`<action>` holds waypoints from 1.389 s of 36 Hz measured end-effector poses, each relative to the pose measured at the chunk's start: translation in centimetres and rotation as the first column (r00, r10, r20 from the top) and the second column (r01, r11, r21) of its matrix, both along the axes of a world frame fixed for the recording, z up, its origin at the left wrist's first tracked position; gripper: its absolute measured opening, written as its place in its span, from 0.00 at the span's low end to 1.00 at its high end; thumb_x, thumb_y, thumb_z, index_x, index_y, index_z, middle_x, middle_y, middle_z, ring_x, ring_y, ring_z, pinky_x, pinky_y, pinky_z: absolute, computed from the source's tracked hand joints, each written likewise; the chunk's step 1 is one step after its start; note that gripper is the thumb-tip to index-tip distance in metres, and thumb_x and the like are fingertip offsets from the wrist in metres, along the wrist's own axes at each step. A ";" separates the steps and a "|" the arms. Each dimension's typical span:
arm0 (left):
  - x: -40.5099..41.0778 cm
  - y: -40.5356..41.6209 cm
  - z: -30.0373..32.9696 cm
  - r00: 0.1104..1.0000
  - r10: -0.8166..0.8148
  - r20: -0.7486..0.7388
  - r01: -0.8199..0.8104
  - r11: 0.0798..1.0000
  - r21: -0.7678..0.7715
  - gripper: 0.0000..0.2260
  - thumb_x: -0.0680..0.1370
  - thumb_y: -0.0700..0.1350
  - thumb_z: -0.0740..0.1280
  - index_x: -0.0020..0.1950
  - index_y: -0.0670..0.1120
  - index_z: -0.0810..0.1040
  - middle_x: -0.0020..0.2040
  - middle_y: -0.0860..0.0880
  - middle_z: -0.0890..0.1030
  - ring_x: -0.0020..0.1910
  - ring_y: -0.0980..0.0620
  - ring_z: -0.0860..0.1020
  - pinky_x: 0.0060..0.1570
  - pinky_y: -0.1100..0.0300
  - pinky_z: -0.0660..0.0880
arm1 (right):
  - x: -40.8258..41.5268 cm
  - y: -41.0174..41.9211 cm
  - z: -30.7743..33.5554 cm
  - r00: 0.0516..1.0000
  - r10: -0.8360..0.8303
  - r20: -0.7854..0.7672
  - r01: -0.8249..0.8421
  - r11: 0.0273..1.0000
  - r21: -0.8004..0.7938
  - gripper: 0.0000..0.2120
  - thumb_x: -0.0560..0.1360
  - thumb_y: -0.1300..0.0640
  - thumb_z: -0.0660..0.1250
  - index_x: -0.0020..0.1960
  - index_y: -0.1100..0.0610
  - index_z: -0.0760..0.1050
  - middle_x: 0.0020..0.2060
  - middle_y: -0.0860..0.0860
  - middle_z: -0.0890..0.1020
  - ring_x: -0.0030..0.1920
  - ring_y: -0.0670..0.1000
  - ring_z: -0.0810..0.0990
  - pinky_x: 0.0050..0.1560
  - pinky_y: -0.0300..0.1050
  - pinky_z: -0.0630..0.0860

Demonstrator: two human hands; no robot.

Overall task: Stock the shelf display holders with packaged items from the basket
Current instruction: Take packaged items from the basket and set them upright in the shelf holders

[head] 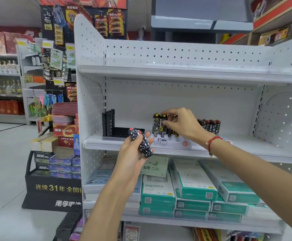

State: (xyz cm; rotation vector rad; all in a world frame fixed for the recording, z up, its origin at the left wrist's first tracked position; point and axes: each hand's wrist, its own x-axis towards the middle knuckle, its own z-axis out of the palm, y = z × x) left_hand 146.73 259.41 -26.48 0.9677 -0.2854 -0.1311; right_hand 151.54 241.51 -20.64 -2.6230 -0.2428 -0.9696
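Lighters going into the middle-shelf display holders, one hand feeding while the other carries the supply.

Right hand reaches over the clear holder on the white shelf, its fingers pinching a black-and-yellow lighter among others already upright there; left hand hovers just before the shelf edge, fingers curled round a bundle of slim black lighters with white squares and red caps. To seat it well, I would keep the piece upright, line its base over a free slot and press straight down without tipping its neighbours. Glossy plastic cylinders may slip. Black slotted tray stands nearly empty at left. No basket is in view.
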 end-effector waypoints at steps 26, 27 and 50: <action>-2.7 -2.3 -0.4 0.947 0.117 0.299 -0.199 0.945 0.261 0.07 0.78 0.48 0.64 0.53 0.57 0.80 0.44 0.67 0.82 0.45 0.72 0.78 0.53 0.66 0.71 | -10.7 -3.2 -2.0 0.894 0.408 -0.185 -0.120 0.615 0.779 0.09 0.76 0.62 0.67 0.55 0.57 0.71 0.44 0.51 0.79 0.42 0.50 0.83 0.49 0.47 0.81; -2.5 -2.2 -0.4 0.949 0.114 0.292 -0.193 0.947 0.258 0.08 0.78 0.48 0.65 0.54 0.57 0.80 0.45 0.67 0.82 0.47 0.70 0.78 0.54 0.66 0.72 | -10.8 -4.3 -1.7 0.919 0.368 -0.139 -0.118 0.595 0.795 0.12 0.76 0.64 0.67 0.57 0.58 0.69 0.46 0.52 0.77 0.41 0.51 0.82 0.48 0.48 0.82; -1.9 -3.6 -0.8 0.966 0.129 0.225 -0.178 0.961 0.214 0.08 0.74 0.49 0.71 0.52 0.58 0.78 0.48 0.58 0.83 0.42 0.64 0.81 0.47 0.67 0.76 | -6.2 -12.1 0.1 0.996 -0.004 -0.087 0.016 0.990 0.141 0.10 0.74 0.57 0.70 0.55 0.52 0.76 0.50 0.48 0.78 0.43 0.47 0.81 0.37 0.29 0.75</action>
